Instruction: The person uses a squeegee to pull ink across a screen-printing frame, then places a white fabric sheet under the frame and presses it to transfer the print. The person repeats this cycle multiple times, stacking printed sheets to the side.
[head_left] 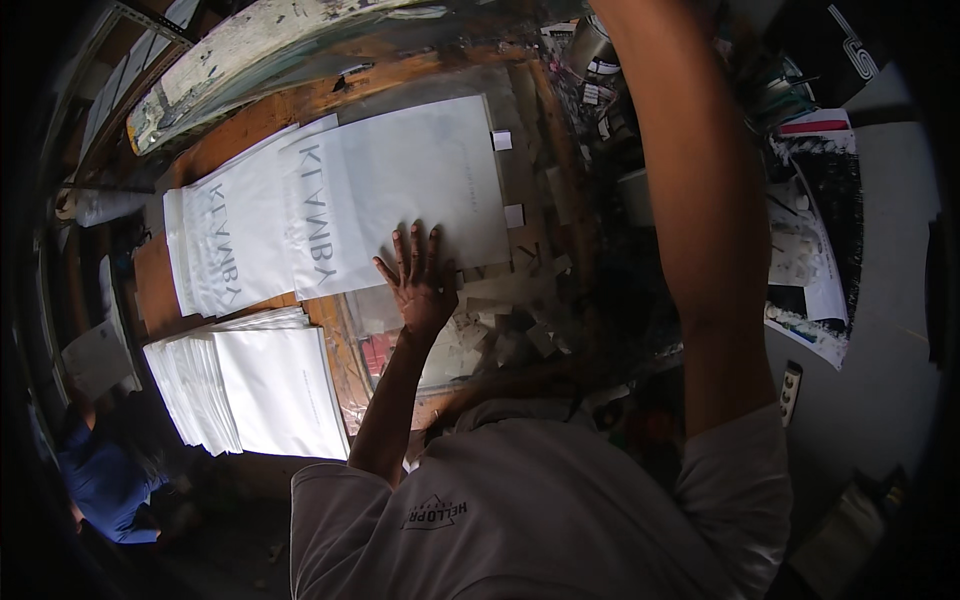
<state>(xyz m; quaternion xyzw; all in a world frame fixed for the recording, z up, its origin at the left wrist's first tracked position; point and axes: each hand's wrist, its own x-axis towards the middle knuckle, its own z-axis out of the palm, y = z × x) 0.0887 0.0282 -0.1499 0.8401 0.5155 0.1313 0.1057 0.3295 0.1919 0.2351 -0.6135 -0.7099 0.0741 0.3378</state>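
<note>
My left hand [420, 285] presses with fingers spread on the lower edge of a whitish, slightly see-through plastic sheet or bag [400, 160]. That sheet lies flat on a worn board, its right edge beside two small white tabs [514, 215]. Faint small print runs near its right side. Left of it, more white sheets with large grey lettering [240, 220] overlap in a row. My right arm [705, 190] reaches up past the top edge of the picture, so the right hand is out of sight.
A stained, pale-edged frame [250, 60] is raised along the far side. At the near left lies a fanned stack of white sheets [275, 385]. Cans and clutter [600, 75] stand right of the board; a power strip [790, 395] is further right. Someone in blue [110, 470] is at lower left.
</note>
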